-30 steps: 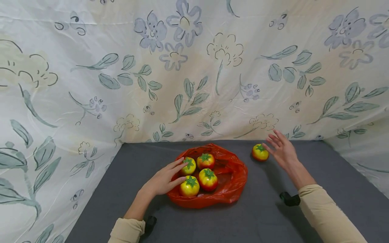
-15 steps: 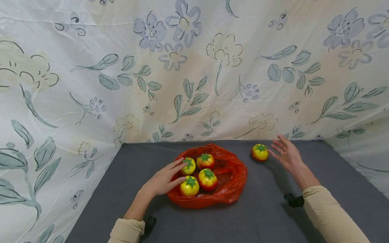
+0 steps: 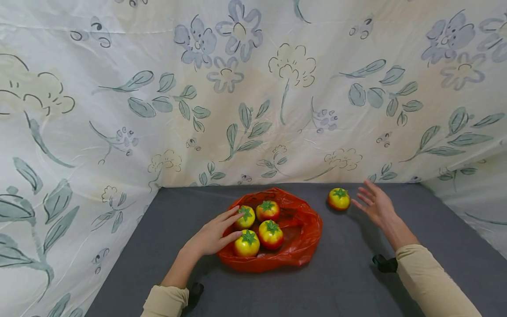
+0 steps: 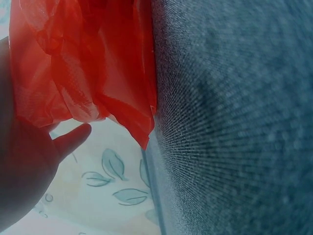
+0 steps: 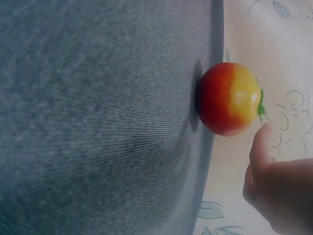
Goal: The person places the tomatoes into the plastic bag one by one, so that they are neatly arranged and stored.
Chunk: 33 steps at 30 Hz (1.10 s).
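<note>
In the head view, a red plastic bag (image 3: 305, 246) lies with its mouth spread wide and several red-and-yellow tomatoes (image 3: 271, 234) inside, each with a green star-shaped top. My left hand (image 3: 210, 234) rests at the bag's left rim, its fingers stretched over the edge by the tomatoes. In the left wrist view the bag's crumpled side (image 4: 83, 63) hides most of those fingers. One more tomato (image 3: 338, 199) sits outside the bag, to its right. Just right of that tomato my right hand (image 3: 378, 206) hovers, fingers extended, holding nothing and apart from it.
Dark grey cloth (image 3: 340, 281) covers the table. A pale floral curtain (image 3: 253, 110) hangs behind it and along both sides. Black straps with small dark devices (image 3: 384, 263) show at the wrists.
My right hand has drawn back a little to the right, away from the lone tomato. The left hand, the bag and the tomatoes have stayed in place.
</note>
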### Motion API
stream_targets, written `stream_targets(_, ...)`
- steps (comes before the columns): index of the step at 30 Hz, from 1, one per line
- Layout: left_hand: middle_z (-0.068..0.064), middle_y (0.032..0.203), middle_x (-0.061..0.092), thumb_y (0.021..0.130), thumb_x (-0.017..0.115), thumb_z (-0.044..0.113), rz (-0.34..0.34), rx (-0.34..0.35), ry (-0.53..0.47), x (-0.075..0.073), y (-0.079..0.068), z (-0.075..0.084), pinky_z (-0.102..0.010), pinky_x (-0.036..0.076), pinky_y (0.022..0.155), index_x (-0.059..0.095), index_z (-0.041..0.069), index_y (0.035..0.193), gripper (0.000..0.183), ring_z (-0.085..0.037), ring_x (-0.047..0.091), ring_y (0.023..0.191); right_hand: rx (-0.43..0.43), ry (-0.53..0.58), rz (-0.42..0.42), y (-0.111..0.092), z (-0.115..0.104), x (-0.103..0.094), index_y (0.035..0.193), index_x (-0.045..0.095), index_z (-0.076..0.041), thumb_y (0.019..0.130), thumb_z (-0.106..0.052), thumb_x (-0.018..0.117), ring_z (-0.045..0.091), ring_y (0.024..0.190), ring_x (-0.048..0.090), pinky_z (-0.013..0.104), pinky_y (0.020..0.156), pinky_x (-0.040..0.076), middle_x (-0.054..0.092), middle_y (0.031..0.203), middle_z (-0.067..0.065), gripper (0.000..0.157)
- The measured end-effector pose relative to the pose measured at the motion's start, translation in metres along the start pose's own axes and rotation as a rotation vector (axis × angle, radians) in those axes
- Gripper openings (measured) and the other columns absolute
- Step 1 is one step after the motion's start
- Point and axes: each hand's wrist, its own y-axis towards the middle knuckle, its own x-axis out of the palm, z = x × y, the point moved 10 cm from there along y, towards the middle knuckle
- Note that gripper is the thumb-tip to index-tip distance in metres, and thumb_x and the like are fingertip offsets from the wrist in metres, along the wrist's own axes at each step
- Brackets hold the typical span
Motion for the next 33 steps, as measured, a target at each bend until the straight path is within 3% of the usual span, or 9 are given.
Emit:
stream_targets(4, -0.007, 0.154, 0.027, 0.095, 0.053, 0.045, 0.000, -0.002, 0.003, 0.000, 0.000, 0.000, -0.057, 0.027, 0.105, 0.041, 0.017, 0.147, 0.059, -0.031, 0.027, 0.138, 0.007, -0.026, 0.020, 0.003, 0.004, -0.004, 0.154, 0.018, -0.026, 0.082, -0.049, 0.069, 0.024, 0.142, 0.010, 0.044, 0.110, 0.023, 0.010, 0.157, 0.003, 0.090)
stream_targets(11, -0.007, 0.154, 0.027, 0.095, 0.053, 0.045, 0.002, -0.004, 0.003, 0.000, 0.000, -0.001, -0.057, 0.027, 0.105, 0.041, 0.018, 0.147, 0.059, -0.031, 0.027, 0.138, 0.032, -0.127, 0.047, 0.009, 0.011, -0.011, 0.154, 0.013, -0.026, 0.082, -0.053, 0.067, 0.028, 0.142, 0.010, 0.046, 0.109, 0.026, 0.006, 0.158, 0.007, 0.094)
stream_targets(19, -0.007, 0.154, 0.027, 0.096, 0.053, 0.045, 0.004, -0.002, 0.000, -0.001, -0.001, 0.000, -0.057, 0.027, 0.105, 0.041, 0.018, 0.147, 0.059, -0.031, 0.027, 0.138, 0.078, -0.275, -0.042, 0.010, 0.016, -0.006, 0.155, 0.001, -0.019, 0.087, -0.048, 0.064, 0.031, 0.142, 0.005, 0.049, 0.109, 0.025, -0.003, 0.158, 0.011, 0.097)
stream_targets(24, -0.007, 0.154, 0.027, 0.096, 0.053, 0.045, 0.002, -0.002, -0.002, 0.000, -0.001, -0.001, -0.056, 0.027, 0.105, 0.041, 0.018, 0.147, 0.059, -0.031, 0.027, 0.138, 0.074, -0.352, -0.067, 0.012, 0.019, -0.004, 0.154, -0.002, -0.017, 0.081, -0.053, 0.068, 0.035, 0.142, 0.002, 0.052, 0.108, 0.024, -0.007, 0.158, 0.013, 0.108)
stream_targets(33, -0.005, 0.154, 0.027, 0.096, 0.053, 0.045, 0.004, -0.005, 0.006, 0.001, 0.000, -0.002, -0.056, 0.027, 0.105, 0.041, 0.018, 0.147, 0.059, -0.029, 0.027, 0.138, 0.065, -0.447, -0.084, 0.016, 0.025, 0.004, 0.154, 0.001, -0.014, 0.089, -0.041, 0.065, 0.041, 0.141, 0.001, 0.052, 0.105, 0.030, -0.012, 0.157, 0.015, 0.096)
